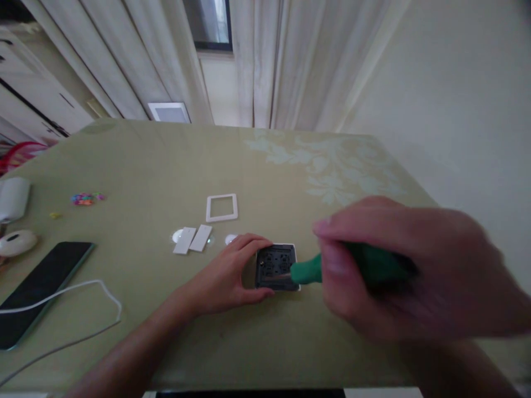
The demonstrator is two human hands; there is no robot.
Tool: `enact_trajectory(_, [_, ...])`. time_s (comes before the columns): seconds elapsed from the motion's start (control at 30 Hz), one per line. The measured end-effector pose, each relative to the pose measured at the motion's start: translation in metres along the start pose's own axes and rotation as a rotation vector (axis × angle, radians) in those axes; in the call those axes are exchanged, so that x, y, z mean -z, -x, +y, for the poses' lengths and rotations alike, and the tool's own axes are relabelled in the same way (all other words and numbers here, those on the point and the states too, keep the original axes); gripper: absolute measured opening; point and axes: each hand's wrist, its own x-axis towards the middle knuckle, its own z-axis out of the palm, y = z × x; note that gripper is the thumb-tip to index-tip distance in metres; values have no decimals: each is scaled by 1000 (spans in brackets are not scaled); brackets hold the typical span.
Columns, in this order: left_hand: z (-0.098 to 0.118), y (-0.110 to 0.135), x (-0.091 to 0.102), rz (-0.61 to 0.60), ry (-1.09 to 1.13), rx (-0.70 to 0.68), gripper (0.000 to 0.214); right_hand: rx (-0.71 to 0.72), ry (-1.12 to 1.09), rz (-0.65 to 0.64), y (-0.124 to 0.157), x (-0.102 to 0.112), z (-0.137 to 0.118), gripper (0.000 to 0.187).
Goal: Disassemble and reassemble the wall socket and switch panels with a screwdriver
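A small square wall switch body (pixel 276 260) lies on the table, its dark inner side facing up inside a white edge. My left hand (pixel 238 273) grips it from the left, thumb at the near edge and fingers at the far edge. My right hand (pixel 398 265) is closed round the green handle of a screwdriver (pixel 309 271). The thin shaft points left over the dark face; whether its tip touches a screw cannot be made out. Behind lie a white square frame (pixel 222 219) and two white rocker plates (pixel 193 239).
Small clear-and-white round pieces (pixel 230 239) lie near the plates. To the left are a phone (pixel 43 287), a white cable (pixel 102 283), a white rounded device (pixel 17 243) and colourful beads (pixel 85 198). A wall (pixel 468 110) borders the right side; curtains (pixel 265 66) hang behind the table.
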Motion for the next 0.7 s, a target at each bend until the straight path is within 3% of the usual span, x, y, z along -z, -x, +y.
enact_trajectory(0.1, [-1, 0, -2, -1, 12, -9, 69, 60, 62, 77, -2, -21, 18, 23])
enact_trajectory(0.2, [-2, 1, -4, 9, 9, -12, 70, 98, 96, 53, 3, -32, 29, 23])
enact_trajectory(0.7, [-5, 2, -8, 15, 10, -21, 75, 56, 51, 43, 6, -49, 42, 21])
